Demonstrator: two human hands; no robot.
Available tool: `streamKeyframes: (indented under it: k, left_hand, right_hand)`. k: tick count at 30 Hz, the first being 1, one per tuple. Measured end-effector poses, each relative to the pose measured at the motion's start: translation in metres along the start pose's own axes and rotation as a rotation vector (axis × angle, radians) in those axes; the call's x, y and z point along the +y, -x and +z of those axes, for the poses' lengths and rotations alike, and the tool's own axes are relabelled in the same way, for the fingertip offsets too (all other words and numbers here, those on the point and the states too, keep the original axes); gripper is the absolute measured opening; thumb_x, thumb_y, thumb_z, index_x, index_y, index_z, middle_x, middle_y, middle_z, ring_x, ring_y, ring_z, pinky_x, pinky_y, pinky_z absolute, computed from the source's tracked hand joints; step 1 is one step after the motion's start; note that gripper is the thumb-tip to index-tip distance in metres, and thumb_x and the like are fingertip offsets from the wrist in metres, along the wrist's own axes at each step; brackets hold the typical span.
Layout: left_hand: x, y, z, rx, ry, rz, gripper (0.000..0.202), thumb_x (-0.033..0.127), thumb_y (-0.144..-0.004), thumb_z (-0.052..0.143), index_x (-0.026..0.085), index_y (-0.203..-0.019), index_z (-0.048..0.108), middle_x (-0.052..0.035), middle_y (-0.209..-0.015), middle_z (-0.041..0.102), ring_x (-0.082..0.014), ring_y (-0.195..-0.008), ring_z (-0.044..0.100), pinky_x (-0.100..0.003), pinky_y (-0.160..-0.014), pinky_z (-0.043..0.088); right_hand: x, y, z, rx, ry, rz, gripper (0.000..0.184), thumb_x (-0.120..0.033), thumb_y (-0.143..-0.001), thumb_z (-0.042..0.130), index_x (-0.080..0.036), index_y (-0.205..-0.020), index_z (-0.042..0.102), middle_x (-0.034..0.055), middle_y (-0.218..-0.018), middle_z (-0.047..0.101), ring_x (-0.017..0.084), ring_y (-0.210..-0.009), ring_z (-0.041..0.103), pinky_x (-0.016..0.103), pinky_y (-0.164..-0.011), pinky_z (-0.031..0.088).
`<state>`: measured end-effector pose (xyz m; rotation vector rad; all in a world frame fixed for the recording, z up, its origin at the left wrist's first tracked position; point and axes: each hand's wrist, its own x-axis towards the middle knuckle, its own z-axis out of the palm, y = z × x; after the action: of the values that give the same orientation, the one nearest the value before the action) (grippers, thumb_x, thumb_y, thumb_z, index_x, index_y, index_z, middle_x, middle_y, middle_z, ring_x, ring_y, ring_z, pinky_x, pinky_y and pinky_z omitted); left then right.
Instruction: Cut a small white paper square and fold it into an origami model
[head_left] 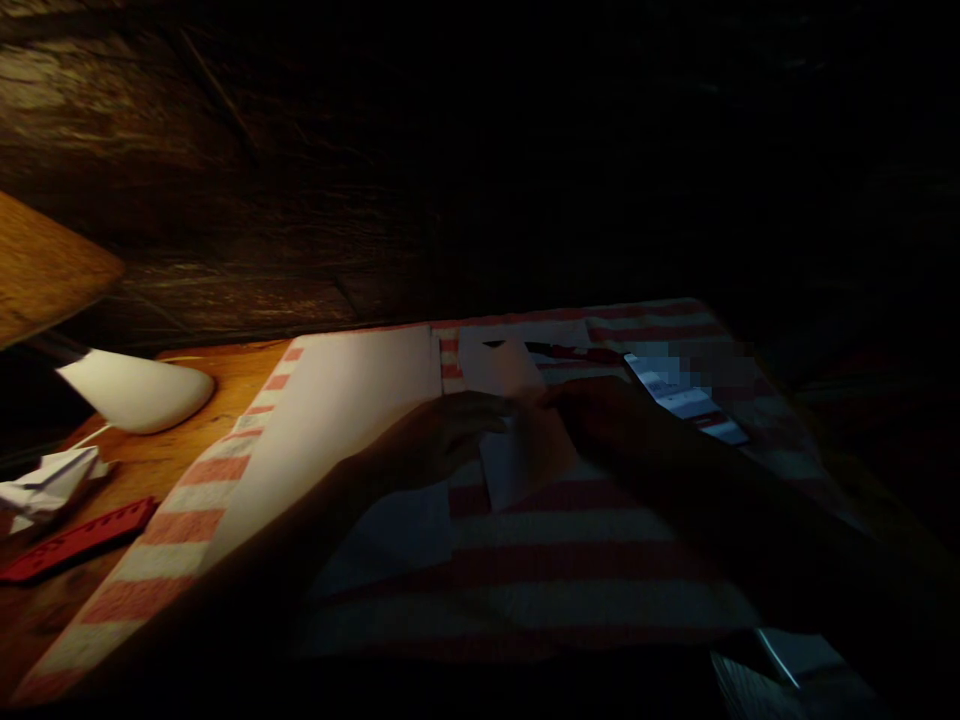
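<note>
In dim light, my left hand and my right hand meet over a small folded piece of white paper on a red-and-white striped cloth. Both hands press their fingers onto the paper's upper part, fingers curled together. A large white sheet lies flat to the left of my left hand. Fine finger detail is lost in shadow.
A lit phone screen lies right of my right hand. On the wooden table at left sit a white lamp head, a crumpled folded white paper and a red ruler-like strip. Dark wood wall behind.
</note>
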<state>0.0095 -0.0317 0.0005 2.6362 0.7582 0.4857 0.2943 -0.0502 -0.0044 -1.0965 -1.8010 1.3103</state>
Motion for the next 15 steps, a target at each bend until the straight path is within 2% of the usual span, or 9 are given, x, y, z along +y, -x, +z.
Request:
streamKeyframes:
  k: [3, 4, 8, 10, 12, 13, 15]
  left_hand:
    - [-0.004, 0.0, 0.001, -0.004, 0.028, -0.045, 0.036, 0.016, -0.094, 0.053, 0.026, -0.124, 0.07, -0.0085, -0.137, 0.066, -0.0235, -0.126, 0.063, -0.042, -0.105, 0.054]
    - [-0.003, 0.0, 0.0, -0.006, 0.016, -0.039, 0.036, 0.016, -0.094, 0.053, 0.025, -0.125, 0.07, -0.0086, -0.138, 0.066, -0.0234, -0.126, 0.063, -0.042, -0.106, 0.054]
    - [0.007, 0.01, -0.008, -0.053, -0.063, -0.01, 0.037, 0.016, -0.095, 0.051, 0.025, -0.125, 0.07, -0.0072, -0.14, 0.064, -0.0226, -0.13, 0.061, -0.042, -0.109, 0.052]
    - [0.012, 0.019, -0.009, -0.062, -0.07, 0.005, 0.039, 0.014, -0.095, 0.049, 0.026, -0.127, 0.069, -0.0066, -0.139, 0.065, -0.0214, -0.129, 0.061, -0.039, -0.108, 0.054]
    - [0.015, 0.028, -0.007, -0.089, -0.063, 0.054, 0.046, 0.012, -0.093, 0.051, 0.027, -0.134, 0.064, -0.0067, -0.143, 0.062, -0.0218, -0.133, 0.058, -0.04, -0.11, 0.052]
    - [0.016, 0.032, -0.005, -0.105, -0.071, 0.069, 0.05, 0.011, -0.091, 0.054, 0.027, -0.138, 0.061, -0.0071, -0.148, 0.058, -0.0239, -0.137, 0.054, -0.042, -0.112, 0.051]
    - [0.019, 0.038, -0.003, -0.103, -0.07, 0.088, 0.046, 0.013, -0.089, 0.058, 0.027, -0.132, 0.065, -0.0089, -0.155, 0.05, -0.0271, -0.139, 0.052, -0.045, -0.111, 0.052]
  right_hand:
    - [-0.002, 0.003, -0.012, -0.143, 0.153, -0.06, 0.046, -0.011, -0.079, 0.066, -0.03, -0.121, 0.074, 0.0044, -0.119, 0.074, 0.026, -0.106, 0.07, 0.043, -0.094, 0.054]
    - [-0.004, 0.004, -0.015, -0.167, 0.214, -0.101, 0.042, -0.014, -0.08, 0.068, -0.03, -0.119, 0.074, 0.0043, -0.115, 0.074, 0.025, -0.103, 0.07, 0.041, -0.091, 0.054]
    - [-0.005, 0.001, -0.019, -0.09, 0.464, -0.238, 0.015, -0.019, -0.079, 0.074, -0.027, -0.091, 0.08, 0.004, -0.09, 0.066, 0.02, -0.079, 0.063, 0.035, -0.073, 0.051]
    - [-0.001, -0.001, -0.018, -0.09, 0.377, -0.257, 0.012, -0.021, -0.075, 0.081, -0.026, -0.086, 0.078, 0.0044, -0.092, 0.065, 0.02, -0.08, 0.063, 0.035, -0.072, 0.051]
    - [0.001, -0.003, -0.014, -0.091, 0.252, -0.257, 0.017, -0.021, -0.074, 0.083, -0.025, -0.089, 0.076, 0.0051, -0.101, 0.067, 0.022, -0.088, 0.065, 0.037, -0.077, 0.053]
    - [0.001, -0.003, -0.012, -0.08, 0.238, -0.267, 0.019, -0.021, -0.074, 0.084, -0.025, -0.09, 0.075, 0.0054, -0.106, 0.068, 0.023, -0.094, 0.065, 0.038, -0.082, 0.053]
    - [-0.001, -0.005, -0.007, -0.083, 0.307, -0.312, 0.014, -0.021, -0.079, 0.081, -0.025, -0.091, 0.075, 0.0059, -0.111, 0.068, 0.024, -0.103, 0.063, 0.04, -0.089, 0.05]
